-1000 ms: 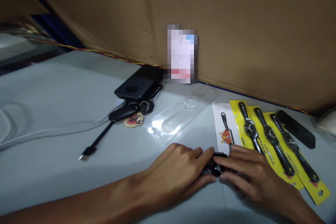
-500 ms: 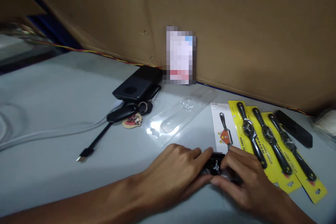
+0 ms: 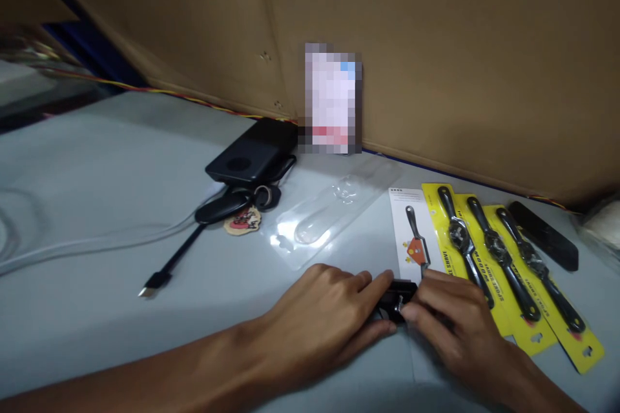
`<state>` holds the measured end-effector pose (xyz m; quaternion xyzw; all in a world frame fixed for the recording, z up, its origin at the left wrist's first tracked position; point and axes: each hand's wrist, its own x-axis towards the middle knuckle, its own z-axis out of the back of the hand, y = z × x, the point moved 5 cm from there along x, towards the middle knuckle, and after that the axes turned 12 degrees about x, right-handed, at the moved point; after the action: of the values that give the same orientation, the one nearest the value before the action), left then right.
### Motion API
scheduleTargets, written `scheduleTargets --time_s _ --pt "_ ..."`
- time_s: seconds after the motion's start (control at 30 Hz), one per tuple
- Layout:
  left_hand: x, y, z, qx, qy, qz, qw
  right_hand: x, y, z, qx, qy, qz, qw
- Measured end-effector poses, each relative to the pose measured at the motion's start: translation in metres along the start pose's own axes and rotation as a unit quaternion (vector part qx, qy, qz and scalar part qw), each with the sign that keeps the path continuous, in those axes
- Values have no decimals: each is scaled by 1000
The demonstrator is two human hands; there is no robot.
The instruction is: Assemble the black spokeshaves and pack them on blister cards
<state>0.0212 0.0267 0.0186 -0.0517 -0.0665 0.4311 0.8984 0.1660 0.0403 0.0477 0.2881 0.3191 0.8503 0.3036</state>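
Near the bottom centre of the head view, a black tool (image 3: 398, 302) with a small silver metal part lies between my two hands. My left hand (image 3: 334, 310) is wrapped round its left side, thumb below and fingers above. My right hand (image 3: 455, 319) is closed at its right side, with the thumb and fingertips at the silver part. Most of the tool is hidden by my hands. Just behind my right hand lies a white instruction card (image 3: 409, 226). Several yellow packs of black spoke shaves (image 3: 504, 251) lie to the right.
An empty clear plastic blister (image 3: 329, 213) lies behind my hands. Further left are a black power bank (image 3: 252, 151), a key fob (image 3: 223, 206) and a white cable (image 3: 121, 242). A dark flat object (image 3: 545, 235) lies at right. A cardboard wall (image 3: 436, 64) stands behind the table.
My right thumb has moved slightly up and right onto the silver part, away from my left thumb. My left hand stays almost still on the tool.
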Motion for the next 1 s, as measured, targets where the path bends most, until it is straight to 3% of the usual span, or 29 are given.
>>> scheduleTargets --time_s 0.1,0.47,0.63,0.7,0.83,1.0 --pt "0 0 0 -2 10 -2 1000 3 -2 9 64 13 -18 998" --pt "-1 -1 0 0 9 2 1000 2 3 5 75 24 12 997" --pt "-2 0 0 5 -3 2 1000 2 -5 23 54 -59 -34 996" --pt "-3 0 -1 8 -21 -1 1000 2 -8 26 20 -24 -37 999" --pt "-4 1 -4 8 -38 -9 999 -1 -16 24 -25 105 -81 991" --pt "-5 3 -7 6 -42 -16 999 -5 -19 21 -26 126 -93 987"
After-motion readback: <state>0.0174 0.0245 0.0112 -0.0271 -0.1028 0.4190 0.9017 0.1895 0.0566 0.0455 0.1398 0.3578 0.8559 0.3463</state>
